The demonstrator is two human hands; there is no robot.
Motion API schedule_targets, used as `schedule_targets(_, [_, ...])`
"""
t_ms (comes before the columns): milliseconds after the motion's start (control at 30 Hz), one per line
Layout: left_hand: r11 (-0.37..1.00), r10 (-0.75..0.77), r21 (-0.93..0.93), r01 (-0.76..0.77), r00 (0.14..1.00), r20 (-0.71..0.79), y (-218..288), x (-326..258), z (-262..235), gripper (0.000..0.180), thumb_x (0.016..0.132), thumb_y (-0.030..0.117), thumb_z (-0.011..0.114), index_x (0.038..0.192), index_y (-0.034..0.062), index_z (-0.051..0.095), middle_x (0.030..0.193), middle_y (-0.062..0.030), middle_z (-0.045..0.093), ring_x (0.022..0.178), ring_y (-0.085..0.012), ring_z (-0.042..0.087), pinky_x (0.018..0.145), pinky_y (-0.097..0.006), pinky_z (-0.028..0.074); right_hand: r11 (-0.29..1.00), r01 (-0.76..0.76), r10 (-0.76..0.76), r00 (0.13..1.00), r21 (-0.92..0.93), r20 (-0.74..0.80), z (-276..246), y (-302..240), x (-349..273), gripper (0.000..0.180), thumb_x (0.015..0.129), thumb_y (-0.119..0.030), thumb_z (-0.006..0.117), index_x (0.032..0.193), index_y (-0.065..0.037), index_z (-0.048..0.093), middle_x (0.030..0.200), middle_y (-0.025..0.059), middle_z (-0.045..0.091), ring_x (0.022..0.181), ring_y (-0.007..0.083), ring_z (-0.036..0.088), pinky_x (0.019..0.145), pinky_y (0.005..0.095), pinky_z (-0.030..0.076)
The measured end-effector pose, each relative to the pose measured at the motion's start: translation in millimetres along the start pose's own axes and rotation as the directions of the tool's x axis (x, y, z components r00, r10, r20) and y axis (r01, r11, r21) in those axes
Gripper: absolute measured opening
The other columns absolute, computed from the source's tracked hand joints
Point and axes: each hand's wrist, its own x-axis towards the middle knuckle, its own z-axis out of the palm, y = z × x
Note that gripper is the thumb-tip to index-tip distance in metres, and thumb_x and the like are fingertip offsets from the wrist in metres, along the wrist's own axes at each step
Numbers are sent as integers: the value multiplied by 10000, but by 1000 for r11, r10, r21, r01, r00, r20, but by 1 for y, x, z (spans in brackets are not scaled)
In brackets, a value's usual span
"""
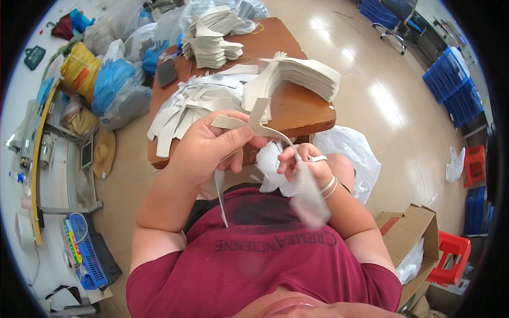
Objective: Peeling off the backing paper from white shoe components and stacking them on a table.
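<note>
My left hand (214, 142) pinches a cream, branched flat cut-out piece (258, 126) between thumb and fingers, in front of the table edge. One narrow arm of the piece curves to the right, reaching my right hand (307, 165), whose fingers are bent closed around it. A pale strip (310, 201), smeared by motion, hangs below the right hand. Beside the right fingers shows a small white loop (318, 158); I cannot tell what it belongs to. Another thin pale strip (219, 193) dangles under my left hand. Crumpled white plastic (270, 164) lies between the hands, above my lap.
On the brown table (297, 108) lie a fanned stack of cream pieces (313, 77), a loose pile (193, 100) and a farther stack (212, 45). Filled bags (119, 87) crowd the left. A cardboard box (411, 228) and red stool (450, 257) stand at right.
</note>
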Motion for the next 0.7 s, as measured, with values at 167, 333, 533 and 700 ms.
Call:
schedule_targets(167, [998, -53, -34, 53, 999, 13, -28, 27, -8, 165, 947, 156, 651, 1050, 28, 634, 920, -127, 731, 466, -99, 572, 393, -188, 368, 993, -11, 3, 998, 120, 66, 3, -11, -11, 386, 927, -394, 697, 748, -99, 525, 1353, 248, 570, 1040, 328, 699, 547, 275, 501])
schedule_targets(333, [864, 32, 501, -44, 999, 33, -41, 32, 6, 153, 931, 194, 676, 914, 42, 667, 835, -76, 714, 555, -131, 616, 482, -274, 452, 900, -90, 7, 981, -427, -192, 22, -3, -14, 357, 801, -175, 823, 788, -88, 476, 1298, 149, 556, 1079, 247, 638, 752, 313, 533])
schedule_targets(533, [6, 246, 942, -336, 914, 324, -27, 28, 16, 205, 891, 258, 666, 808, 71, 689, 758, -128, 664, 681, -330, 637, 589, -404, 483, 883, -300, 69, 844, -362, -531, 8, -4, -11, 431, 770, -88, 842, 771, -98, 411, 1315, 142, 554, 1094, 235, 613, 891, 359, 537])
schedule_targets(700, [240, 56, 918, -315, 949, 311, -2, 33, 22, 216, 923, 257, 655, 838, 62, 694, 781, -97, 703, 629, -246, 639, 582, -376, 481, 743, -71, -115, 966, -666, -231, -4, 11, -9, 489, 724, -104, 887, 767, -113, 400, 1455, 198, 490, 1276, 295, 530, 1035, 424, 464])
